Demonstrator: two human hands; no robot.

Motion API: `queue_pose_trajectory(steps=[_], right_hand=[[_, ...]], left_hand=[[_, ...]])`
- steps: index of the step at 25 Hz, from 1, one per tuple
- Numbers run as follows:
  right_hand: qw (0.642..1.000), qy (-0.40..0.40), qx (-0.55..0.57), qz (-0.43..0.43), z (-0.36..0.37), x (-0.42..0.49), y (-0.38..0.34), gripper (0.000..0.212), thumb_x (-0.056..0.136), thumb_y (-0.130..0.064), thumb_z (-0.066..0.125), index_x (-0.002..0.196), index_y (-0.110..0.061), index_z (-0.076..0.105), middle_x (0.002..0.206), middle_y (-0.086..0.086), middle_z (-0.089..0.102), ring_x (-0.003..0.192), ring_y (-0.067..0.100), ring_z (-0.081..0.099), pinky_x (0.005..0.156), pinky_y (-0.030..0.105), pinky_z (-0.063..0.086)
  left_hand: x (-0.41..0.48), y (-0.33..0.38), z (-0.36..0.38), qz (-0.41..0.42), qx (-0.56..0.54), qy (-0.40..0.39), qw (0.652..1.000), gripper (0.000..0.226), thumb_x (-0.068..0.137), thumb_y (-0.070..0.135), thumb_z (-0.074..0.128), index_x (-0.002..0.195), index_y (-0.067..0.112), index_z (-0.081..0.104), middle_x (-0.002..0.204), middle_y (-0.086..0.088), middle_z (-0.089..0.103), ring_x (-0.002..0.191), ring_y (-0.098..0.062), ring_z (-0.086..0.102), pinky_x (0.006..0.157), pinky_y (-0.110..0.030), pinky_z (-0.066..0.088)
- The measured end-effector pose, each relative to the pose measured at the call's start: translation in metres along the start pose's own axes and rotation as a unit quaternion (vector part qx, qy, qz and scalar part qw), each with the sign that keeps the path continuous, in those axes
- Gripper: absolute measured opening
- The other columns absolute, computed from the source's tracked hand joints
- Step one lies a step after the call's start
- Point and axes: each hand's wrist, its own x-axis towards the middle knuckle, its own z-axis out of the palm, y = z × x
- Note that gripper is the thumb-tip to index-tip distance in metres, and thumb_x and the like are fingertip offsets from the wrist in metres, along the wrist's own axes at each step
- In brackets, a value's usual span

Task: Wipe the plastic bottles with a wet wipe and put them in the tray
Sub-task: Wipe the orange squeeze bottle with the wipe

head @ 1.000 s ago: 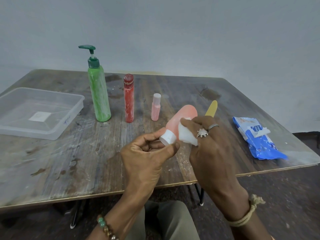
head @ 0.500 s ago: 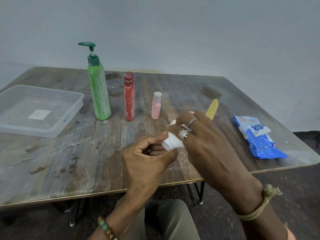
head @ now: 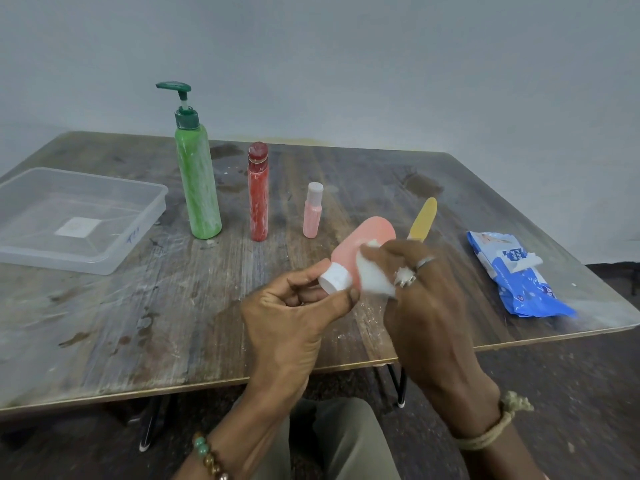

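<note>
Above the table's (head: pixel 138 323) near edge, two hands hold a pink bottle (head: pixel 367 244) and a wet wipe (head: pixel 372 275).
Left hand (head: pixel 294 317) pinches the white cap (head: pixel 334 278) between thumb and curled fingers; right hand (head: pixel 426 306), fingers curled, presses the wipe against the tilted bottle's side; clear tray (head: pixel 69 261) sits at the left edge; green pump bottle (head: pixel 197 181), red bottle (head: pixel 258 195) and small pink bottle (head: pixel 312 213) stand upright toward the far edge; wipes pack (head: pixel 519 275) lies near the right edge.

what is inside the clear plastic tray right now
Nothing loose lies in the clear plastic tray. Only a white square label shows at its base, and whether that sits inside or underneath cannot be told. Nothing covers the tray.
</note>
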Motion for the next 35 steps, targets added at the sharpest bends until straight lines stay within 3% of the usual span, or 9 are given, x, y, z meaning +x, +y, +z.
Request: queue_pose_trajectory(steps=[3,7,12,16,20,24,28,32,35], right_hand=[[0.998,0.016,0.017,0.062,0.001,0.008,0.005,0.041,0.074,0.016,0.069,0.113,0.002,0.069,0.105,0.019,0.065,0.09,0.036,0.062,0.078,0.041,0.051],[0.999,-0.039,-0.004,-0.003,-0.004,0.017,-0.002,0.045,0.067,0.013,0.076,0.11,0.001,0.071,0.104,0.017,0.065,0.088,0.033,0.061,0.072,0.037,0.053],[0.995,-0.047,0.019,-0.086,-0.004,0.003,-0.017,0.028,0.089,-0.013,0.049,0.104,-0.001,0.07,0.106,0.007,0.055,0.085,0.028,0.058,0.067,0.035,0.053],[0.997,0.009,0.017,0.07,0.005,-0.003,0.008,0.031,0.083,0.005,0.063,0.114,0.001,0.069,0.106,0.017,0.064,0.09,0.033,0.061,0.076,0.037,0.052],[1.0,0.005,0.02,0.008,0.009,-0.019,-0.008,0.04,0.075,0.01,0.07,0.115,0.004,0.068,0.105,0.018,0.065,0.085,0.034,0.064,0.069,0.04,0.055],[0.993,0.051,0.044,0.094,0.008,0.004,0.003,0.033,0.08,0.007,0.064,0.112,0.002,0.07,0.104,0.018,0.065,0.091,0.033,0.061,0.08,0.031,0.045],[0.995,-0.032,0.013,-0.09,0.004,0.014,-0.011,0.03,0.087,-0.009,0.049,0.104,-0.001,0.072,0.102,0.014,0.065,0.092,0.031,0.059,0.075,0.034,0.048],[1.0,0.0,0.012,0.021,0.004,0.014,-0.001,0.038,0.076,0.009,0.073,0.113,0.002,0.069,0.106,0.018,0.064,0.092,0.033,0.061,0.073,0.036,0.053],[0.998,0.019,0.043,-0.033,0.008,-0.008,-0.02,0.035,0.089,-0.01,0.063,0.123,-0.007,0.056,0.114,0.008,0.054,0.094,0.025,0.055,0.079,0.029,0.045]], left_hand=[[-0.003,0.0,0.002,0.02,0.038,-0.008,0.999,0.041,0.054,-0.006,0.088,0.088,0.012,0.076,0.07,-0.007,0.075,0.063,-0.013,0.07,0.06,-0.024,0.058],[-0.002,0.001,0.001,0.055,0.064,-0.008,0.996,0.041,0.054,-0.004,0.09,0.086,0.017,0.075,0.07,-0.003,0.076,0.062,-0.011,0.072,0.059,-0.02,0.057],[-0.004,-0.002,0.0,0.033,0.064,0.006,0.997,0.044,0.055,-0.013,0.086,0.085,0.017,0.075,0.064,0.001,0.074,0.06,-0.006,0.069,0.058,-0.018,0.056],[-0.003,-0.003,0.001,0.026,0.059,0.009,0.998,0.04,0.057,-0.007,0.087,0.086,0.016,0.075,0.066,0.001,0.074,0.059,-0.006,0.068,0.058,-0.019,0.057],[0.003,0.002,-0.002,0.003,0.009,0.017,1.0,0.04,0.051,0.002,0.087,0.088,0.012,0.075,0.07,-0.003,0.075,0.064,-0.01,0.069,0.061,-0.021,0.057],[-0.002,-0.001,0.002,-0.009,0.036,-0.003,0.999,0.039,0.055,-0.007,0.088,0.088,0.012,0.076,0.071,-0.01,0.074,0.064,-0.015,0.069,0.061,-0.025,0.059],[-0.006,-0.002,0.003,-0.016,0.03,-0.01,0.999,0.039,0.057,-0.009,0.086,0.087,0.013,0.075,0.062,-0.003,0.072,0.059,-0.01,0.069,0.06,-0.022,0.058],[-0.004,-0.001,0.004,-0.015,-0.015,0.013,1.0,0.044,0.05,0.001,0.085,0.092,0.008,0.074,0.073,-0.007,0.076,0.067,-0.014,0.072,0.061,-0.021,0.057],[0.001,0.001,0.002,-0.033,-0.05,0.023,0.998,0.044,0.053,-0.005,0.081,0.095,0.003,0.073,0.076,-0.004,0.077,0.069,-0.011,0.073,0.059,-0.02,0.057]])
